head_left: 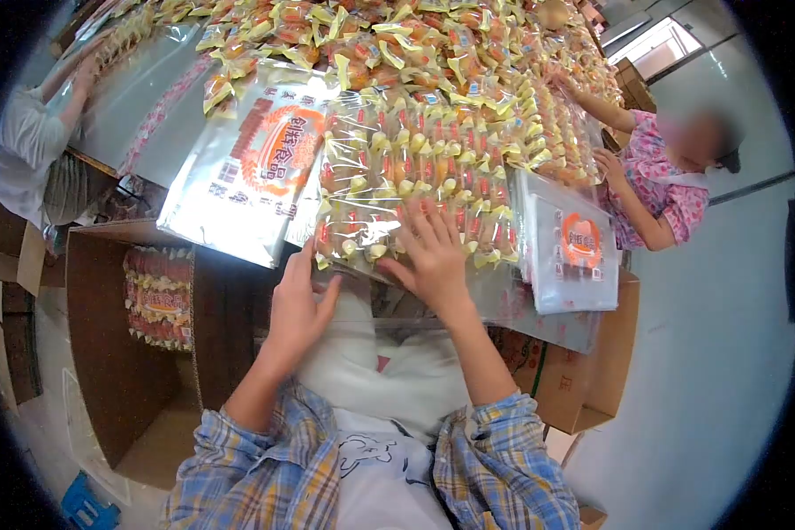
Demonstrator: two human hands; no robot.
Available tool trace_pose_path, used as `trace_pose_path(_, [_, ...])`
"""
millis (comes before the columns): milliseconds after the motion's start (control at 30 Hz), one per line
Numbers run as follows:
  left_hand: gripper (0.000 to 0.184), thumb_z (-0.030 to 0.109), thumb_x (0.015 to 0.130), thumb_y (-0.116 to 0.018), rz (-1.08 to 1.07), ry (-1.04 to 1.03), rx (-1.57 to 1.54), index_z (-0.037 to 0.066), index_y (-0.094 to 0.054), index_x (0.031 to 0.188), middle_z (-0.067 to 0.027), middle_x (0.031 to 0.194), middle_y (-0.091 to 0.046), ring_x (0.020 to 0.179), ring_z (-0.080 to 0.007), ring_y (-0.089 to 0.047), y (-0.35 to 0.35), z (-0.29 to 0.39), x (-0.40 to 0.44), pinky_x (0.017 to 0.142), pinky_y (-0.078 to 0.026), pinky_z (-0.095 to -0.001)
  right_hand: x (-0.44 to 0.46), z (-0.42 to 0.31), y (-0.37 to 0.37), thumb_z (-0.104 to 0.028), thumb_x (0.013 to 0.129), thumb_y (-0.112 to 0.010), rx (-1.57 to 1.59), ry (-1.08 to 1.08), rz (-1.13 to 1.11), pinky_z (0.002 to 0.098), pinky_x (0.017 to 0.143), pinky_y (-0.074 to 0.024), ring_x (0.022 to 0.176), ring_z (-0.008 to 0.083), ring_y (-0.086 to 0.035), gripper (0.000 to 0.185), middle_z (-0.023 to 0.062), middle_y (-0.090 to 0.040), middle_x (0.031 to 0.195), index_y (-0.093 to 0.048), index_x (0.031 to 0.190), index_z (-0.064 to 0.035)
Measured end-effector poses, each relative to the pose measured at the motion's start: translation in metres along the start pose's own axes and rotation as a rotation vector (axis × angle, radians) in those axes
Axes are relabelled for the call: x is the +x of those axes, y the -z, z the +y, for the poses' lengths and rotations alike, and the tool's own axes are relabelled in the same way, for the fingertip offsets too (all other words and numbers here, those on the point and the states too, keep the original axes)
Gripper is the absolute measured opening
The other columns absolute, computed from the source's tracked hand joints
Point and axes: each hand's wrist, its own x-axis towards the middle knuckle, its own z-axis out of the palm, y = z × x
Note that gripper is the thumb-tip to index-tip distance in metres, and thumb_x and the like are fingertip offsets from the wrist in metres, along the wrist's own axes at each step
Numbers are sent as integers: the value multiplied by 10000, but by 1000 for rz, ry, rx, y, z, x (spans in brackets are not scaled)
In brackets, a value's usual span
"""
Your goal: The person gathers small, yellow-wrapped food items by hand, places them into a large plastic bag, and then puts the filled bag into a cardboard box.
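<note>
Rows of small wrapped snacks (415, 163), in clear wrappers with yellow twisted ends and red print, lie side by side at the table's near edge. Shiny clear film shows over their left part. My right hand (435, 261) rests on the front rows, palm down and fingers spread. At the near left corner of the rows is my left hand (297, 309), its fingers stretched up along the side and its thumb apart. Flat printed plastic bags (247, 168) are stacked left of the rows, and more printed bags (574, 252) lie to the right.
A heap of loose wrapped snacks (397, 40) covers the back of the table. An open cardboard box (132, 389) at lower left contains a filled pack (159, 296). Another carton (583, 380) stands at right. One person in pink (671, 181) works at right, another (26, 150) at left.
</note>
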Motion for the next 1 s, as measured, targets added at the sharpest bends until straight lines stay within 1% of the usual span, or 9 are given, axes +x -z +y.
trace_pose_path(233, [656,0,906,-711,-33,-17,35,-21,-460,1512,-127,991,-620,706,-160,-581,1,-18,-7,637,-494,-273,2,-10,-47,-349,743,-819,-84,-116,251,522,1079,-363,1294,300,-529,386,120,-696,1269,-791,1111,-237])
trace_pose_path(267, [639,2,914,-708,-18,0,20,-16,-471,1507,-123,1006,-635,689,-145,-584,1,-21,-7,622,-493,-269,0,-15,-42,-332,740,-847,-24,-160,175,532,1146,-321,1348,305,-545,506,76,-656,1377,-748,1222,-215])
trace_pose_path(400, [556,22,950,-693,-10,150,-120,-5,-517,1477,-101,1021,-685,608,-91,-591,2,-29,-10,554,-486,-254,-2,-35,-17,-365,759,-848,14,-103,23,600,1211,-185,1435,317,-465,514,97,-559,1500,-725,1240,-231])
trace_pose_path(467, [558,69,947,-682,-115,235,-169,-64,-505,1459,-173,945,-693,549,-136,-502,1,-40,-16,548,-462,-293,-2,-45,-22,-384,765,-847,37,-16,34,606,1215,-181,1443,313,-458,511,88,-563,1500,-725,1236,-228])
trace_pose_path(600, [468,49,989,-616,-169,124,-131,-36,-529,1441,-112,935,-714,563,-110,-524,0,-22,-21,558,-474,-275,11,-66,-38,-407,741,-846,69,-1,111,607,1207,-233,1377,298,-524,512,58,-619,1437,-736,1209,-230])
trace_pose_path(700, [457,17,995,-583,-177,300,-260,-44,-521,1444,-143,1006,-728,592,-133,-577,5,-11,-22,572,-487,-276,15,-72,-47,-337,730,-839,96,-39,178,558,1161,-316,1286,279,-589,471,41,-664,1370,-749,1179,-229])
trace_pose_path(833, [440,-30,1009,-507,-142,15,-81,-50,-511,1448,-232,1195,-726,852,-258,-739,5,-21,-19,799,-565,-317,19,-75,-61,-275,756,-804,50,-107,295,506,1110,-353,1184,244,-625,375,6,-711,1207,-756,1125,-235])
trace_pose_path(867, [451,-43,1007,-486,-212,172,-97,-44,-505,1458,-254,1225,-713,1053,-308,-745,9,-20,-24,912,-547,-331,19,-76,-69,-278,760,-802,29,-125,307,502,1106,-354,1177,235,-627,359,2,-713,1183,-756,1113,-236])
trace_pose_path(1000, [449,-27,1002,-511,-101,-25,5,-46,-517,1451,-258,1214,-715,1110,-305,-733,6,-17,-22,922,-538,-313,33,-86,-79,-287,771,-795,-11,-197,361,471,1064,-374,1178,227,-631,344,-1,-717,1160,-742,1107,-237])
